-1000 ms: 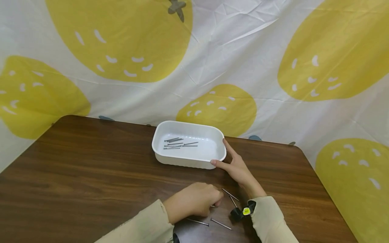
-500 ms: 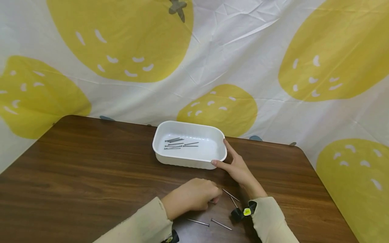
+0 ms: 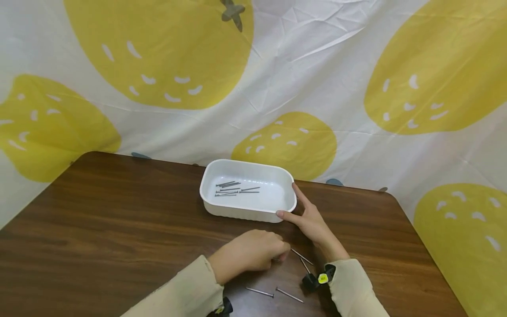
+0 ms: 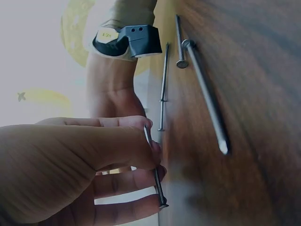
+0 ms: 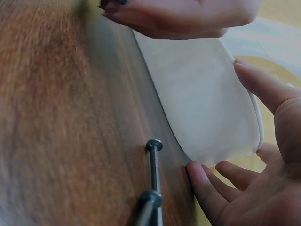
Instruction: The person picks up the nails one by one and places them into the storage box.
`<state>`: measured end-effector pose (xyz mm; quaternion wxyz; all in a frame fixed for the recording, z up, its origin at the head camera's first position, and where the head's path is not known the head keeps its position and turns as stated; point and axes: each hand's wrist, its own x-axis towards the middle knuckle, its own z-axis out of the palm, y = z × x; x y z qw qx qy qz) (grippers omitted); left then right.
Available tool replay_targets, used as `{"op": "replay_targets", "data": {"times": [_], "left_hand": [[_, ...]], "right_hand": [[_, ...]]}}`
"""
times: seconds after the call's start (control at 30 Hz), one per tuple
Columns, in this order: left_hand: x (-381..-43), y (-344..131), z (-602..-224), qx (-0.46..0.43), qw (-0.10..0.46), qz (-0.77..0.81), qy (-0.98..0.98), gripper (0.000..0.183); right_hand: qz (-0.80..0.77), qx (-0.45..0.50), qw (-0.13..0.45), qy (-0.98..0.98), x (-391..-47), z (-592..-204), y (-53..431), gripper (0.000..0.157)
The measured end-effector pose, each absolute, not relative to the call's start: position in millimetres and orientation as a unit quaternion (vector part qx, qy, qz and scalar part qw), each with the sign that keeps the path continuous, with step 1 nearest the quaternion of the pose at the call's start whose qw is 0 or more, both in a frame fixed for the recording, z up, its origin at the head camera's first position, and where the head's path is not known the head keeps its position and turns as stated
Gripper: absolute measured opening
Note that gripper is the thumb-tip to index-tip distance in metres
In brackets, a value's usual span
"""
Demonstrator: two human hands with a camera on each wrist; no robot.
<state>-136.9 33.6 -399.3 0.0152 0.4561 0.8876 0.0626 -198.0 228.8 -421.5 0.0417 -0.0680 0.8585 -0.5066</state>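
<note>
My left hand is in front of the box, low over the table. Its thumb and fingers pinch a steel nail, whose head points down in the left wrist view. A white rectangular plastic box stands near the table's back edge. My right hand holds the box by its right end, thumb on the near rim and fingers around the side. Inside the box, towards its left, lie several nails. In the right wrist view the box's wall shows between thumb and fingers.
Two loose nails, one left and one right, lie near the front of the brown wood table. Two more nails, one farther back and one nearer, lie by the right wrist. A lemon-patterned cloth hangs behind.
My left hand has shifted slightly forward towards the box with the nail between its fingers. My right hand and the box have stayed in place.
</note>
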Motion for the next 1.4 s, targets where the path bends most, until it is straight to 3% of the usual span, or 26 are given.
{"op": "replay_targets", "data": {"times": [0.87, 1.4], "left_hand": [[-188, 4, -346, 0.482, -0.056, 0.096, 0.869, 0.028], [-248, -7, -347, 0.460, 0.035, 0.136, 0.877, 0.030]], "right_hand": [[-0.526, -0.084, 0.055, 0.845, -202, -424, 227, 0.095], [-0.536, -0.077, 0.047, 0.839, -198, -422, 223, 0.097]]}}
